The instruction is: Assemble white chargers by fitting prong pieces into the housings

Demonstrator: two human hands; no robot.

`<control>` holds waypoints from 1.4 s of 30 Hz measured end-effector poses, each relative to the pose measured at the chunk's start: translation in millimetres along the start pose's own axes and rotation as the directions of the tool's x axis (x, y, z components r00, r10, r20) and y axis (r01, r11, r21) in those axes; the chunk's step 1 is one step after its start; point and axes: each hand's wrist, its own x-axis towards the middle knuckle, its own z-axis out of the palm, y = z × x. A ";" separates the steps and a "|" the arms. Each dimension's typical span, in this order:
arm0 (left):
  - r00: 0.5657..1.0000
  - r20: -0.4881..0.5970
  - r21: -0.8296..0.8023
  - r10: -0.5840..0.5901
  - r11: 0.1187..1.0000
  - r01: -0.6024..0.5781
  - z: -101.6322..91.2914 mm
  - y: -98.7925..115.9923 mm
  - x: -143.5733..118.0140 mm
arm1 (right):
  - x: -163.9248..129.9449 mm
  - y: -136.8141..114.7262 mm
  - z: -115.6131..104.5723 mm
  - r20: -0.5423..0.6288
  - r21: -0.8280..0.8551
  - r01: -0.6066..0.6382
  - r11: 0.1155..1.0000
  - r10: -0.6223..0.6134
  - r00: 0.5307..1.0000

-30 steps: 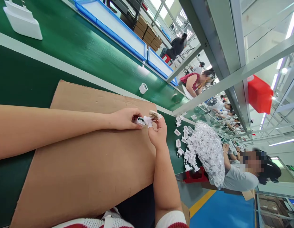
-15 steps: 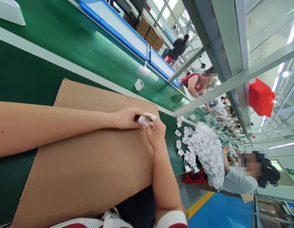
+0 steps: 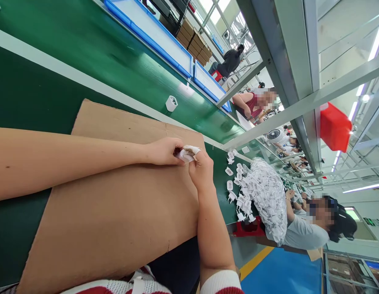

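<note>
My left hand [image 3: 165,152] reaches in from the left, its thumb and fingers pinched around a small white plastic piece [image 3: 183,155]. Meeting it from the right is my right hand [image 3: 201,165], bent at the wrist, with a white covering on one finger [image 3: 191,149]. Its fingers are closed on the same piece, whose exact kind is partly hidden by them. Both hands are above a sheet of brown cardboard [image 3: 125,208], near its right edge.
White plugs [image 3: 243,200] lie loose right of the cardboard, beside a heap in clear plastic [image 3: 266,196]. A white housing [image 3: 171,103] sits on the green belt [image 3: 116,61]. Blue-rimmed trays [image 3: 155,38] line the far side. A co-worker in grey [image 3: 306,230] sits at right.
The white housing on the belt has moved left, and the white object at the upper left has nearly left view. My hands stay together on the piece, with only slight finger movement.
</note>
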 end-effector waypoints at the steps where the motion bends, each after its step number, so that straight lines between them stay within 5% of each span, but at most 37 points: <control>1: 1.000 0.004 -0.008 0.006 1.000 -0.005 0.2 -0.9 0.1 | 1.1 0.0 -1.0 0.015 0.005 -0.015 1.000 0.015 1.000; 7: 0.999 0.034 -0.040 0.003 0.999 -0.002 -0.5 0.8 -1.9 | 9.0 1.7 -3.7 0.112 0.062 -0.106 0.992 0.098 0.989; 12: 1.000 0.008 0.049 0.001 0.999 -0.001 -1.0 9.0 -5.5 | 1.9 -4.7 6.5 0.001 0.205 -0.274 0.939 0.280 0.960; 23: 0.999 0.034 0.108 -0.014 0.994 0.011 6.5 15.3 -6.3 | -9.6 7.3 16.1 -0.119 0.340 -0.206 0.918 0.259 0.959; 25: 0.997 0.001 0.088 -0.076 0.993 0.075 -6.7 16.3 -7.4 | -12.2 24.9 1.3 -0.244 0.322 -0.269 0.908 0.354 0.903; 27: 0.973 -0.182 0.123 -0.139 0.979 0.163 -32.7 11.1 -7.9 | -16.0 49.4 -18.2 -0.402 0.264 -0.430 0.863 0.504 0.764; 29: 0.886 -0.441 0.190 -0.146 0.949 0.251 -69.8 -1.6 -7.6 | -22.0 74.7 -36.0 -0.479 0.212 -0.631 0.746 0.642 0.599; 32: 0.730 -0.673 0.286 -0.117 0.869 0.403 -130.0 -29.5 -4.1 | -33.5 99.5 -48.9 -0.532 0.221 -0.724 0.653 0.703 0.472; 36: 0.675 -0.713 0.306 -0.192 0.780 0.546 -174.5 -53.6 3.7 | -38.7 105.3 -45.6 -0.561 0.233 -0.755 0.613 0.719 0.410; 39: 0.673 -0.718 0.339 -0.175 0.757 0.559 -170.5 -49.4 4.0 | -31.1 101.5 -41.0 -0.555 0.236 -0.751 0.617 0.720 0.417; 42: 0.719 -0.694 0.490 0.020 0.745 0.453 -154.9 -38.6 3.2 | -21.2 90.4 -35.2 -0.477 0.340 -0.695 0.634 0.753 0.453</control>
